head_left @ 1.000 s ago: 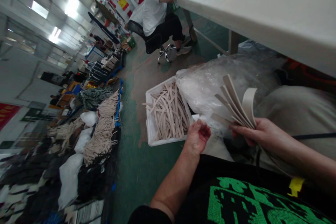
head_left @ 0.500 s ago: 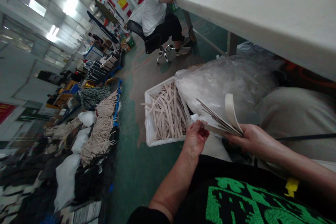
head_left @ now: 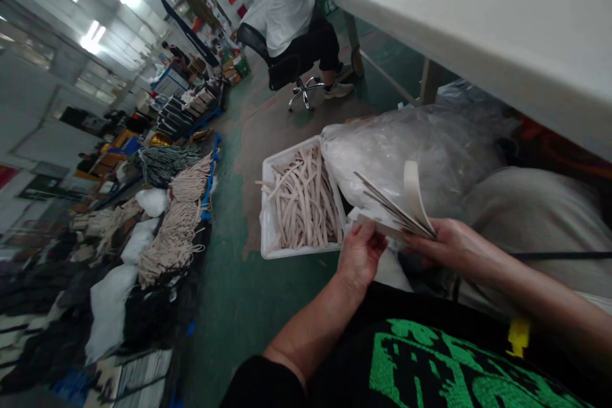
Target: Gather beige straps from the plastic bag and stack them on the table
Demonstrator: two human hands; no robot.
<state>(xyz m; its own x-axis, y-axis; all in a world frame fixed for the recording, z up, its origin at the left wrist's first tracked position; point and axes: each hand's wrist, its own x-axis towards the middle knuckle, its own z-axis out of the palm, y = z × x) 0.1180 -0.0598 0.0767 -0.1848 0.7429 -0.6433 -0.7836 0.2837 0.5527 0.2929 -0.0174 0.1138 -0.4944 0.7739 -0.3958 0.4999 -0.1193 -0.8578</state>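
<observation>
My right hand (head_left: 447, 245) grips a bundle of flat beige strips (head_left: 399, 207) by one end, the strips fanning out up and to the left, one of them curled upright. My left hand (head_left: 361, 254) has its fingers closed on the free end of the lowest strip. Just left of both hands a white plastic tray (head_left: 268, 229) sits on the green floor, filled with several loose beige strips (head_left: 303, 201).
A big clear plastic bag (head_left: 421, 140) lies behind the strips, under a white table (head_left: 478, 19). A person in a white shirt (head_left: 287, 6) sits on an office chair further back. Piles of beige and dark material (head_left: 167, 236) line the floor at left.
The strips in my right hand swung down from upright to nearly level, and my left hand, open before, closed on their lower end. The view shifted slightly.
</observation>
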